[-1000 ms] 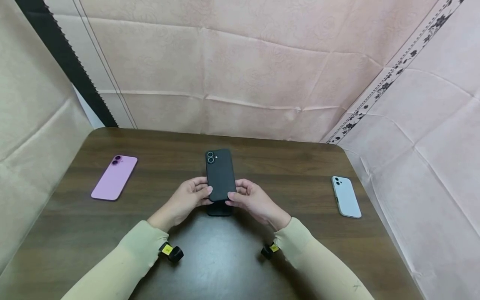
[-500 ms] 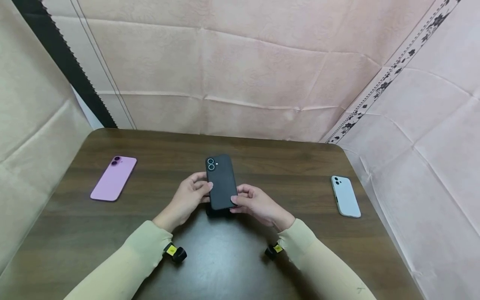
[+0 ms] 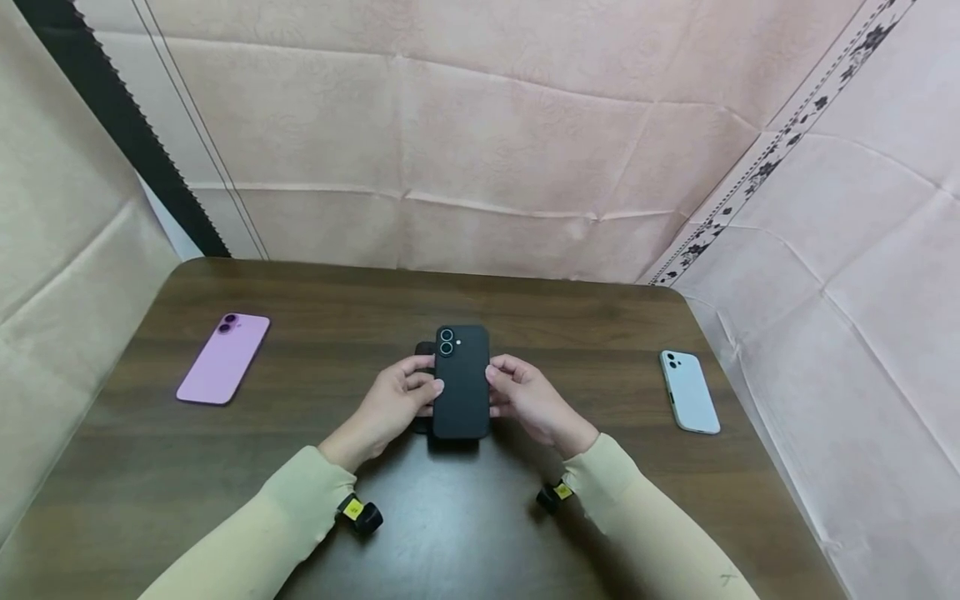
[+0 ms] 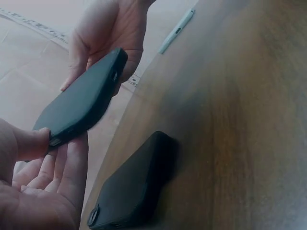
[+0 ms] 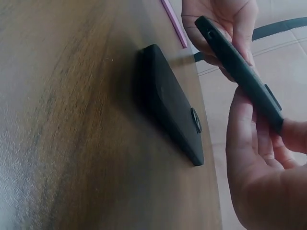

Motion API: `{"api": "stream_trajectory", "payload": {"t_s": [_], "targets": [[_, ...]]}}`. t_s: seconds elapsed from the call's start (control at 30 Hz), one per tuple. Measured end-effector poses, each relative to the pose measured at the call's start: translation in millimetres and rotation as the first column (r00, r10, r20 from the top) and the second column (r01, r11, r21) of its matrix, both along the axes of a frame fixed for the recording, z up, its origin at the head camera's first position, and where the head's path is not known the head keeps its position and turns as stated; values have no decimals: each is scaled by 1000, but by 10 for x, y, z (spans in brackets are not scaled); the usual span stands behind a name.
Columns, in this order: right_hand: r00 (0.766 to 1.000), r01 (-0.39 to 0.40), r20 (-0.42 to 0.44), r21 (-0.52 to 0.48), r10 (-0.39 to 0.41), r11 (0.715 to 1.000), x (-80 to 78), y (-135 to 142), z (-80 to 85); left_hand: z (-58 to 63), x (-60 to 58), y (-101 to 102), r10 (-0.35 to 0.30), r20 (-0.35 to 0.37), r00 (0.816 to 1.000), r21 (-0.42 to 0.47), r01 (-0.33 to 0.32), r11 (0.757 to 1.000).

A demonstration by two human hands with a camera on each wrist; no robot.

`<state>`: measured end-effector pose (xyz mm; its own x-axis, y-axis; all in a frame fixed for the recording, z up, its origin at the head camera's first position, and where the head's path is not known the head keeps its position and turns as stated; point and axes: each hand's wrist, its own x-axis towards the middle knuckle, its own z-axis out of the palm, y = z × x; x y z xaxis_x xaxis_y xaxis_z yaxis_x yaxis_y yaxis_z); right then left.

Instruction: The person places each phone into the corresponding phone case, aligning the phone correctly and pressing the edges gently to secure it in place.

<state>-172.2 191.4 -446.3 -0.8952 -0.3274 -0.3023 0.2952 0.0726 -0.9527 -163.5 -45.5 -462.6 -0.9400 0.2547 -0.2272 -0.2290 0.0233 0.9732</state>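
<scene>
Both hands hold a black phone (image 3: 461, 392) above the table, back side up, its two camera lenses at the far left corner. My left hand (image 3: 397, 404) pinches its left edge between thumb and fingers. On the opposite edge, my right hand (image 3: 531, 402) grips in the same way. A second black phone (image 4: 132, 184) lies on the table beneath, apart from the held one; the right wrist view shows this lower phone (image 5: 175, 103) with its raised camera ring. From the head, the held phone covers most of it, leaving a strip at the left.
A purple phone (image 3: 223, 358) lies back up at the table's left. On the right lies a light blue phone (image 3: 690, 392), also back up. The brown wooden table (image 3: 450, 533) has rounded far corners, with pale cloth (image 3: 510, 150) hanging behind and at the sides.
The held phone has come nearer to me, then shifted right and straightened from a slight tilt. Both hands moved along with it. The lower phone's left strip now shows.
</scene>
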Motion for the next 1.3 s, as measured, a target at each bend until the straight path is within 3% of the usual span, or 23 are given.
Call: {"api": "stream_trajectory", "payload": {"t_s": [0.4, 0.6, 0.8, 1.0, 1.17, 1.3], "targets": [[997, 74, -34, 122, -70, 990, 4, 30, -53, -87, -24, 134, 62, -14, 998, -92, -63, 994], [987, 158, -68, 171, -149, 972, 15, 52, -68, -88, -6, 214, -6, -65, 998, -125, -2, 992], [978, 188, -127, 223, -163, 957, 3, 117, -94, -78, 34, 303, -80, -82, 993, -183, 64, 981], [971, 222, -143, 260, -190, 940, -1, 194, -105, -34, 60, 437, -100, -70, 993, -261, 78, 962], [974, 214, -126, 248, -188, 945, -9, 230, -94, 22, 61, 519, -74, -73, 995, -265, 52, 963], [973, 220, -128, 269, -191, 938, -17, 271, -98, 52, 64, 571, -88, -57, 994, -275, 69, 959]]}}
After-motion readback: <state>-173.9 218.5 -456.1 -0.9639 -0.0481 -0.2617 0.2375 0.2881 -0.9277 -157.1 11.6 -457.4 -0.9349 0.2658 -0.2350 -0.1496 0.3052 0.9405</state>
